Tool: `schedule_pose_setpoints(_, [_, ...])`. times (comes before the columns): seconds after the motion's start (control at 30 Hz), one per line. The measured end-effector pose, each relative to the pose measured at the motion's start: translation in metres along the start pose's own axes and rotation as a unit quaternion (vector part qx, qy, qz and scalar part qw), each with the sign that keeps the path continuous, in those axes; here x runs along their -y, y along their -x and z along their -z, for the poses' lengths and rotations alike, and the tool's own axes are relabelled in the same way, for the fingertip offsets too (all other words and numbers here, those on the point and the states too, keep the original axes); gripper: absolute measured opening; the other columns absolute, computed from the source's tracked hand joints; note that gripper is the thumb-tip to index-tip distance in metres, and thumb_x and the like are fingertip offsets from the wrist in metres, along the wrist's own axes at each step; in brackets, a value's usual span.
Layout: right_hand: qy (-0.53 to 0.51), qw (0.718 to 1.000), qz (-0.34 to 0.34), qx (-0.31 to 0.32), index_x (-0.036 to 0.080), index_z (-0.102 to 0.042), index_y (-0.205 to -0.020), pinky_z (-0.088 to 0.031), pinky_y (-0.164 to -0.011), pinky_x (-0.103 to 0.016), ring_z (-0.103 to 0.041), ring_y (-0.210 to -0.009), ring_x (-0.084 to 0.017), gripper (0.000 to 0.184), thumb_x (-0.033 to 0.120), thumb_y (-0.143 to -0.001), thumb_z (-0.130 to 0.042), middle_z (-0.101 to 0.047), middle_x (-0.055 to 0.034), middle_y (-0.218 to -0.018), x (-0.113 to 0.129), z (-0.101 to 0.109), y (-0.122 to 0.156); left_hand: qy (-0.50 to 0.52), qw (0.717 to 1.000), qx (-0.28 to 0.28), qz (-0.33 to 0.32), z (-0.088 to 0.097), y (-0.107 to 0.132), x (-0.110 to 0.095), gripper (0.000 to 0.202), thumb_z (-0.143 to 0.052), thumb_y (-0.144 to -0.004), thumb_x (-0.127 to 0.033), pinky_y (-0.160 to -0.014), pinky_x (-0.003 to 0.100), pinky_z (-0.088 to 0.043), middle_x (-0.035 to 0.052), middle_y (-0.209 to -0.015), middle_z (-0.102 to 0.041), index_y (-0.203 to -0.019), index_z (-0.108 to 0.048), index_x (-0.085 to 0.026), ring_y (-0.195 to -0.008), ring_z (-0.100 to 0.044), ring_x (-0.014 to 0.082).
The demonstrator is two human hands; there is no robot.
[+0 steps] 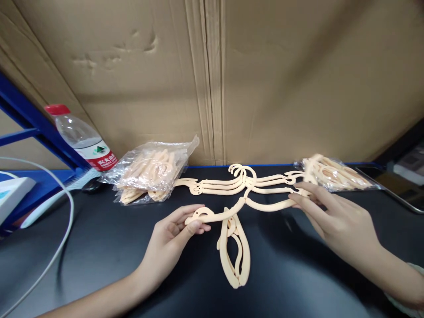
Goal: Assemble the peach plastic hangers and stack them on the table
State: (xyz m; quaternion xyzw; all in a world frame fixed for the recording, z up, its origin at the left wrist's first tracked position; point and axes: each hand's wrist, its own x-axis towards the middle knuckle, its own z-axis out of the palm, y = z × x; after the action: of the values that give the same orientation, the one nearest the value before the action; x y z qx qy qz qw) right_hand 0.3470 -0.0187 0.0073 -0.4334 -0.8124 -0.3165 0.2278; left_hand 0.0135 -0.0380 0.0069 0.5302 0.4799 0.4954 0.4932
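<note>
Between my two hands a cream folding clothes hanger [270, 206] is spread out above the black table, its hook pointing away from me. My left hand [177, 234] pinches the left arm's end between thumb and fingers. The fingers of my right hand [331, 212] close on the right arm's end, partly hiding it. Just below lies a folded hanger [243, 256] on the table. Behind the held one, several unfolded hangers [220, 187] rest stacked together with their hooks side by side.
A clear plastic bag [149, 170] of folded hangers sits at the left, another bag [344, 174] at the right. A water bottle [88, 143] with a red cap leans at the far left, near a white cable [71, 212]. A cardboard wall [281, 88] rises behind the black table [291, 282].
</note>
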Motion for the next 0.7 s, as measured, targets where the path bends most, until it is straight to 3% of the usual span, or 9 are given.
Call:
schedule_pose_setpoints(0.1, [-0.078, 0.997, -0.018, 0.007, 0.018, -0.066, -0.099, -0.052, -0.072, -0.04, -0.065, -0.095, -0.031, 0.021, 0.012, -0.094, -0.046, -0.055, -0.0161, -0.131, 0.003, -0.004, 0.0, -0.013, 1.0, -0.003, 0.004, 0.002, -0.001, 0.002, 0.03, -0.074, -0.081, -0.032, -0.073, 0.024, -0.057, 0.0066, -0.09, -0.076, -0.106, -0.068, -0.016, -0.077, -0.072, 0.0186])
schedule_pose_setpoints(0.2, [-0.208, 0.977, -0.054, 0.005, 0.02, -0.064, -0.108, -0.056, -0.078, -0.04, -0.065, -0.1, -0.027, 0.023, 0.013, -0.095, -0.047, -0.052, -0.0158, -0.135, 0.009, -0.008, 0.0, -0.014, 1.0, -0.011, 0.006, 0.003, -0.002, 0.004, 0.031, -0.073, -0.082, -0.034, -0.073, 0.025, -0.057, 0.0066, -0.085, -0.075, -0.106, -0.068, -0.016, -0.077, -0.072, 0.0195])
schedule_pose_setpoints(0.33, [-0.317, 0.944, -0.085, -0.009, 0.025, -0.063, -0.109, -0.055, -0.092, -0.038, -0.064, -0.109, -0.024, 0.025, 0.012, -0.095, -0.048, -0.06, -0.0085, -0.128, 0.014, -0.009, -0.002, -0.009, 1.0, -0.02, 0.006, 0.003, -0.003, 0.004, 0.031, -0.074, -0.081, -0.036, -0.07, 0.025, -0.057, 0.0065, -0.087, -0.076, -0.105, -0.068, -0.017, -0.075, -0.072, 0.019])
schedule_pose_setpoints(0.47, [-0.384, 0.91, -0.155, 0.012, 0.026, -0.061, -0.109, -0.056, -0.088, -0.038, -0.066, -0.103, -0.024, 0.018, 0.02, -0.094, -0.054, -0.069, -0.0061, -0.111, 0.013, -0.008, -0.002, -0.013, 1.0, -0.013, 0.006, 0.002, -0.004, 0.004, 0.033, -0.074, -0.08, -0.037, -0.069, 0.023, -0.056, 0.0056, -0.082, -0.076, -0.106, -0.068, -0.017, -0.074, -0.071, 0.0184])
schedule_pose_setpoints(0.57, [-0.464, 0.86, -0.208, 0.042, 0.024, -0.062, -0.107, -0.056, -0.087, -0.038, -0.067, -0.099, -0.024, 0.015, 0.027, -0.092, -0.06, -0.07, -0.007, -0.107, 0.011, -0.008, -0.003, -0.014, 1.0, -0.016, 0.002, 0.002, -0.005, 0.003, 0.033, -0.074, -0.081, -0.037, -0.068, 0.023, -0.056, 0.0054, -0.08, -0.075, -0.107, -0.068, -0.017, -0.074, -0.071, 0.0181])
schedule_pose_setpoints(0.7, [-0.599, 0.754, -0.263, 0.06, 0.023, -0.067, -0.102, -0.055, -0.09, -0.037, -0.066, -0.102, -0.024, 0.018, 0.029, -0.085, -0.07, -0.07, -0.0082, -0.108, 0.006, -0.009, -0.006, -0.008, 1.0, -0.027, -0.002, 0.002, -0.004, 0.002, 0.034, -0.073, -0.082, -0.036, -0.07, 0.023, -0.057, 0.0051, -0.08, -0.075, -0.109, -0.067, -0.017, -0.073, -0.07, 0.0175])
